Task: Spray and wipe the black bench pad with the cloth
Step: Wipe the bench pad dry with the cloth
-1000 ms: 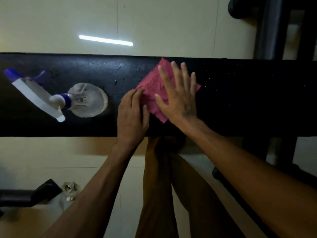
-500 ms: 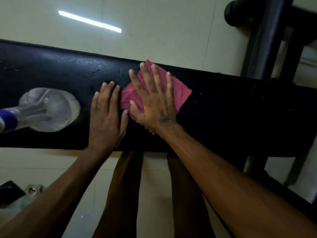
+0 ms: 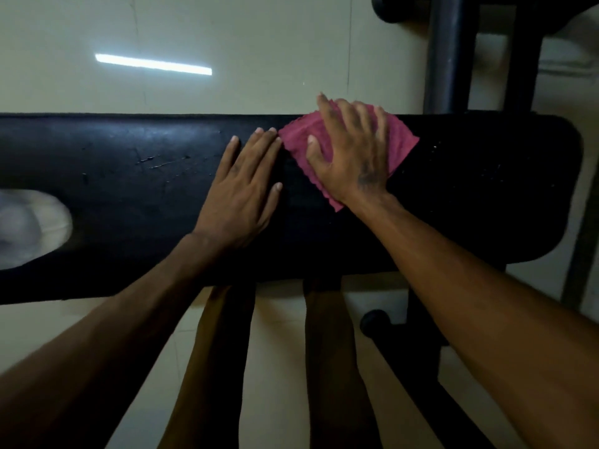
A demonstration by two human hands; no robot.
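legs (image 3: 327,367) at the bottom, standing on pale floor (image 3: 285,367). left hand (image 3: 241,196) flat on the black bench pad (image 3: 129,176), fingers straight and close together. right hand (image 3: 353,157) presses flat on the pink cloth (image 3: 299,139), fingers spread, near the surface's far edge. dark upright post (image 3: 449,53) beyond.

A crumpled pink cloth (image 3: 327,144) lies flat on the far edge of the scuffed black bench pad (image 3: 146,176).
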